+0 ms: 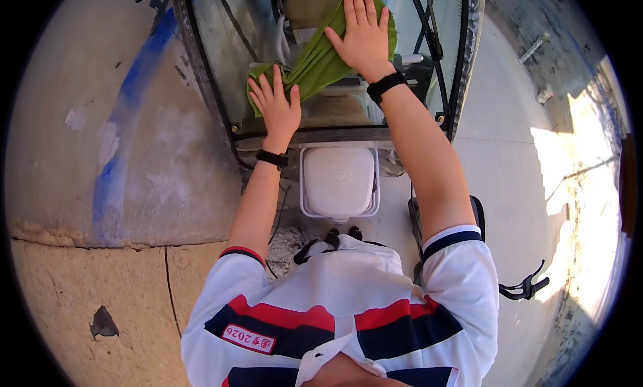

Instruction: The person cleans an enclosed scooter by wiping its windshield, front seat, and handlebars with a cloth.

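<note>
A green cloth [320, 60] lies spread and wrinkled against the windshield [231, 52] of a small vehicle. My right hand [365, 35] rests flat on the cloth's upper right part, fingers stretched out. Lower down, at the cloth's left end, my left hand [275, 106] presses with its fingers spread. Both wrists wear black bands. Through the glass, parts of the vehicle's interior show, and a black wiper [432, 39] runs along the right side of the pane.
Below the windshield a white plastic box-like part [339, 181] sits in a light frame. A black handlebar grip [526, 288] juts out at the right. A blue stripe [124, 119] marks the concrete at the left, and a sunlit rough wall [576, 139] stands at the right.
</note>
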The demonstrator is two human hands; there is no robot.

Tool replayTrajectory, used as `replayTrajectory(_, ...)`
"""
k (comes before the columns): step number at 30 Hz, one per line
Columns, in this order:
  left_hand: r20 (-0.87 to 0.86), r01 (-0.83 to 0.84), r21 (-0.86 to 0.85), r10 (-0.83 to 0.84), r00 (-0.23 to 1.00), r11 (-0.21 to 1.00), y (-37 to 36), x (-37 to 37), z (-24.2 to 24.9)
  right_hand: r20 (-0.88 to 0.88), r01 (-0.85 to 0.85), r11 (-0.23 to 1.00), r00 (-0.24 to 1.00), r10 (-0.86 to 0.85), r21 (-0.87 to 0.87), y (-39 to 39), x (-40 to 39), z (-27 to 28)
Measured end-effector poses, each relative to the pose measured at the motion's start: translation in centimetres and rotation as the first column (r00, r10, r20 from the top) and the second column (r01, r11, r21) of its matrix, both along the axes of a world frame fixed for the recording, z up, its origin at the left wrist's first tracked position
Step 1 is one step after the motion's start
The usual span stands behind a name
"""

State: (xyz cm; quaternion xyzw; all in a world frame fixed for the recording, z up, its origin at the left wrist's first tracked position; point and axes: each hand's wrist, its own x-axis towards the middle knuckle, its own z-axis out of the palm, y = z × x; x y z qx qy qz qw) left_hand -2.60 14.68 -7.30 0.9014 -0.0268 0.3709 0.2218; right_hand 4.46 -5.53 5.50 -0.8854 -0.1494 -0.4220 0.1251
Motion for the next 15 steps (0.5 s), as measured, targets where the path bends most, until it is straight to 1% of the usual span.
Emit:
replayTrajectory(3, 0.017, 0.044, 0.012, -0.044, 0.999, 0.999, -0.4, 0.3, 0.4, -0.005, 0.062, 0.996, 0.998, -0.062, 0.067, -1.3, -0.6, -1.1)
replayTrajectory(6, 0.017, 0.081, 0.032, -0.082, 0.997, 0.996, -1.2, 0.0, 0.6, 0.099, 0.106, 0.988, 0.988, -0.117, 0.112, -2.7, 0.0, -4.1)
replayTrajectory(9, 0.036, 0.142, 0.054, -0.144, 0.989, 0.988, -2.0, -0.4, 0.7, 0.052, 0.183, 0.976, 0.980, -0.190, 0.115, -3.8, -1.0, -6.2)
replayTrajectory(13, 0.053, 0.288, 0.084, -0.293, 0.955, 0.954, -3.0, -1.1, 1.0, 0.013, 0.197, 0.964, 0.979, -0.202, 0.177, -4.5, -3.0, -8.5)
replayTrajectory(15, 0.053, 0.321, 0.077, -0.326, 0.944, 0.944, -3.0, -1.3, 1.2, -0.010, 0.207, 0.962, 0.978, -0.209, 0.179, -4.4, -3.5, -8.8)
